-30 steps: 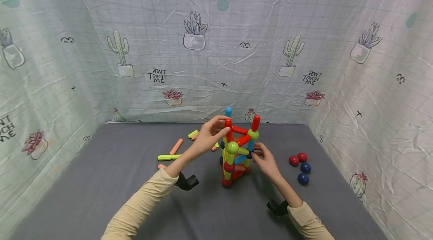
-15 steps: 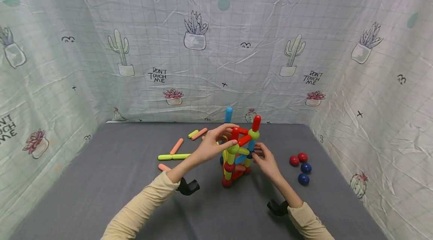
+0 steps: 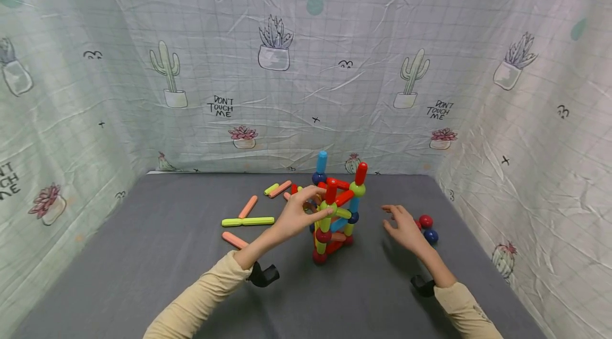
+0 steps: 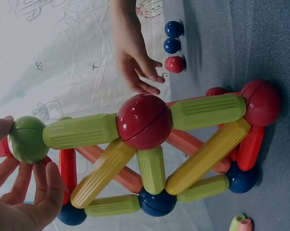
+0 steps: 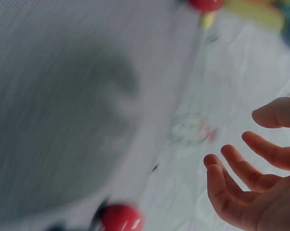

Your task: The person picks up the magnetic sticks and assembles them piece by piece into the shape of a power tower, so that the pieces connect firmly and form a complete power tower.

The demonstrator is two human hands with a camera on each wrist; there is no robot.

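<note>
Pale, creased cloth [image 3: 306,89] printed with faint grid lines, potted cacti and the words "DON'T TOUCH ME" hangs behind and on both sides of a dark grey tabletop [image 3: 119,254]. Slightly right of the tabletop's middle stands an upright frame [image 3: 341,223] of coloured rods and balls. The left hand [image 3: 294,218] pinches the frame's upper green ball [image 4: 28,139] between thumb and fingers. Well clear of the frame, the right hand [image 3: 404,230] is raised over the surface, holding nothing, its fingers loosely bent and spread. Near it lie red and blue balls [image 3: 431,236]; salmon and lime rods [image 3: 258,220] are scattered left of the frame.
</note>
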